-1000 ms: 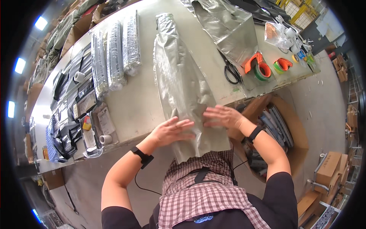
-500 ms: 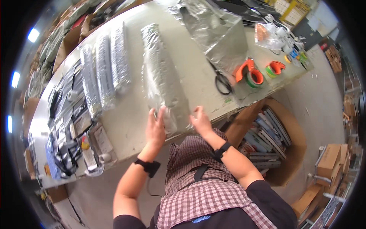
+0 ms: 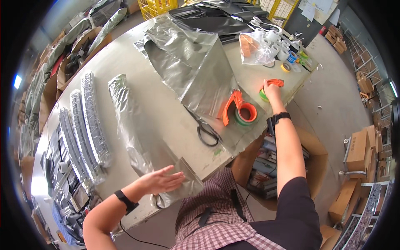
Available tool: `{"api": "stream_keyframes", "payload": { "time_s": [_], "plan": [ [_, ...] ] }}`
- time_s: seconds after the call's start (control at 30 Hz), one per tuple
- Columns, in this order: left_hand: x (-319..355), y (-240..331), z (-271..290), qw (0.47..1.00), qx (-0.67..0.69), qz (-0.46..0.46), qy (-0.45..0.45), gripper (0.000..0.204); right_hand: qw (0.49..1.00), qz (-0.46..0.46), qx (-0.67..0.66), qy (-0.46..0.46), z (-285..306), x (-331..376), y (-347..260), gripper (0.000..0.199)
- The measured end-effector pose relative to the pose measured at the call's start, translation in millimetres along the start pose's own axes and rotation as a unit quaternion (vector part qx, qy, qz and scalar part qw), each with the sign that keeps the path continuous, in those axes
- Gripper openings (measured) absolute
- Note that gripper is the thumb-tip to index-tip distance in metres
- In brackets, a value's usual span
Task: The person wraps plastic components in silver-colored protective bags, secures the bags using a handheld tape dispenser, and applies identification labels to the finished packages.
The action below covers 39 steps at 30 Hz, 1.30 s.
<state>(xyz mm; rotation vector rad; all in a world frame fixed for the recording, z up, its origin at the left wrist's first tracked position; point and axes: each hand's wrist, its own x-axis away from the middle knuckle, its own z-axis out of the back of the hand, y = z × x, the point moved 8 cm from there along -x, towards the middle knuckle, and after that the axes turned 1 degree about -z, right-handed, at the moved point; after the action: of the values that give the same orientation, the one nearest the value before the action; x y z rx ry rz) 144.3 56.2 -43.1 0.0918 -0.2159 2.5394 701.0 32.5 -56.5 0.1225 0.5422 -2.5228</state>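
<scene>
A long silver plastic-bag package (image 3: pixel 137 137) lies on the table in front of me, its near end at the table edge. My left hand (image 3: pixel 164 181) rests flat across that near end, fingers stretched out. At the right edge of the table, my right hand (image 3: pixel 273 92) is closed on an orange tape dispenser (image 3: pixel 278 82) with a green roll; part of it is hidden by the hand. A second orange tape dispenser (image 3: pixel 237 101) with a green roll stands between the hands. Black-handled scissors (image 3: pixel 207 132) lie left of it.
Three wrapped bundles (image 3: pixel 95 131) lie on the left. A stack of silver bags (image 3: pixel 187 62) covers the middle back, with black sheeting (image 3: pixel 204 18) beyond. White rolls (image 3: pixel 283 54) and a yellow tape roll (image 3: pixel 286 67) sit back right. An open carton (image 3: pixel 316 162) stands below the table edge.
My right hand has left the package's near end, reached right and closed on the far tape dispenser. My left hand has turned and now lies across the package. The view has shifted right.
</scene>
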Motion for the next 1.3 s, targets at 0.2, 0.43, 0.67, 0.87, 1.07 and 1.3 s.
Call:
{"api": "stream_keyframes", "payload": {
  "time_s": [0.2, 0.43, 0.67, 0.87, 1.07, 1.3],
  "plan": [
    [-71.3, 7.2, 6.9, 0.995, 0.021, 0.098, -0.001, 0.042, 0.965, -0.148, 0.147, -0.16, -37.6, 31.1, 15.9, 0.066],
    [-160.4, 12.4, 17.4, 0.972, 0.085, 0.194, 0.101, 0.047, 0.972, -0.213, 0.044, -0.092, -23.6, 32.8, 69.1, 0.046],
    [-158.6, -4.3, 13.1, 0.976, 0.145, 0.157, 0.051, 0.091, 0.755, -0.071, -0.646, -0.088, 102.8, 245.2, -50.0, 0.033],
    [-158.8, -46.1, 3.7, 0.836, 0.548, -0.032, -0.003, 0.058, 0.66, -0.094, -0.729, -0.155, 97.9, 462.8, -130.1, 0.04],
    [-157.4, -67.3, -25.4, 0.528, 0.797, 0.242, -0.165, 0.045, 0.7, -0.172, -0.664, -0.199, 27.8, 495.9, -150.5, 0.03],
    [-162.4, -72.9, -21.9, 0.639, 0.735, 0.19, -0.121, 0.017, 0.808, -0.034, -0.574, -0.127, 36.0, 488.3, -151.6, 0.025]
  ]
}}
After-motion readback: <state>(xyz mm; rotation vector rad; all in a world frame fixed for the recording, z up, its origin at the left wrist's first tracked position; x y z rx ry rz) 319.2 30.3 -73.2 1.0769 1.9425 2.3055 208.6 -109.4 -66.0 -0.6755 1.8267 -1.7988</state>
